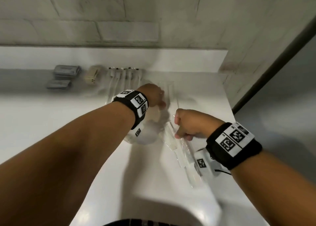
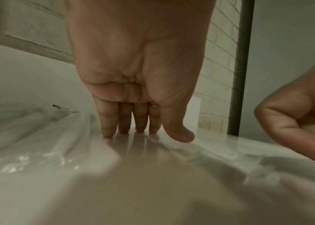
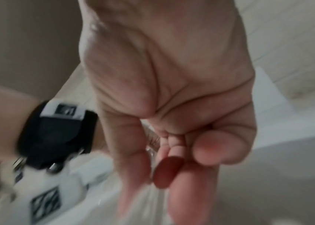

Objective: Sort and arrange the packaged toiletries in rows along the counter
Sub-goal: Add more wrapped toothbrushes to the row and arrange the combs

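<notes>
Left hand (image 1: 152, 95) pressed straight fingers (image 2: 107, 123) on clear-wrapped packets (image 1: 168, 92); right hand (image 1: 189, 123) fingers pinched wrapped toothbrush packets (image 1: 179, 150) on near white surface (image 1: 51, 116)

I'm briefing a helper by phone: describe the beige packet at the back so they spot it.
Start at the brick wall behind the white counter. Along it, the beige packet lies between grey packets and clear-wrapped toothbrushes; it alone is beige.
</notes>
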